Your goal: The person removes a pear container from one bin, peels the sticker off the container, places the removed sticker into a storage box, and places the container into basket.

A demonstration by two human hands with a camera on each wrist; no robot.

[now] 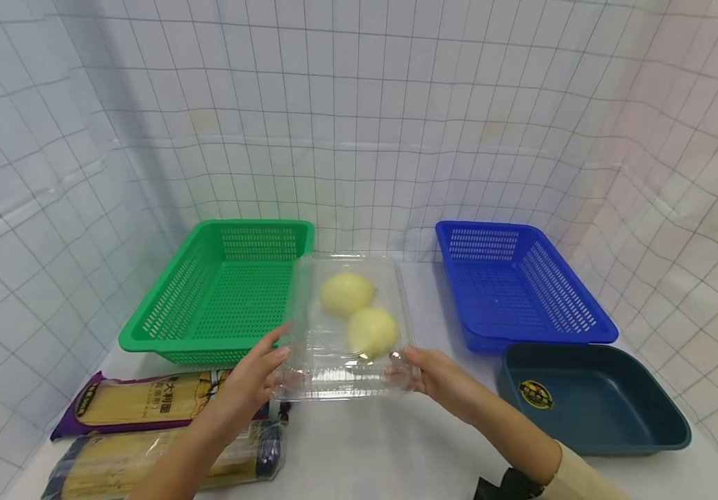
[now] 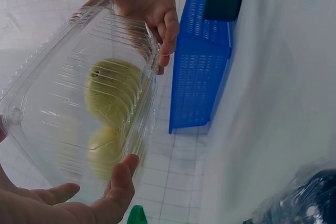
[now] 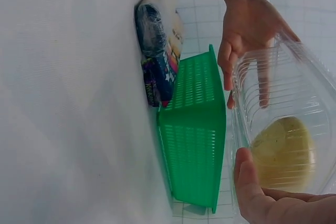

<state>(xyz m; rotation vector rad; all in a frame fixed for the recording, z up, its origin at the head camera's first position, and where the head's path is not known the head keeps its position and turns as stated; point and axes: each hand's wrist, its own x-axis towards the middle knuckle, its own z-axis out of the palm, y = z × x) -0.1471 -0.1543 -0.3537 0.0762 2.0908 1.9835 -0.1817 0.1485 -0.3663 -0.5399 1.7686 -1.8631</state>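
A clear plastic box (image 1: 349, 378) with two pale yellow fruits (image 1: 372, 332) inside is held up above the table between both hands. My left hand (image 1: 257, 371) grips its left side near the front corner, thumb along the edge and fingers against the wall. At the opposite front corner, my right hand (image 1: 443, 378) pinches the rim between thumb and fingers. Ribbed walls of the box show in the left wrist view, with both fruits (image 2: 113, 90) lying against each other behind them. One fruit (image 3: 283, 153) appears through the plastic in the right wrist view.
Behind on the left stands a green basket (image 1: 146, 342); a blue basket (image 1: 543, 333) is at the back right. A dark teal bin (image 1: 609, 417) sits front right. Two noodle packs, one purple-edged (image 1: 140, 403) and one clear-wrapped (image 1: 115, 462), lie front left.
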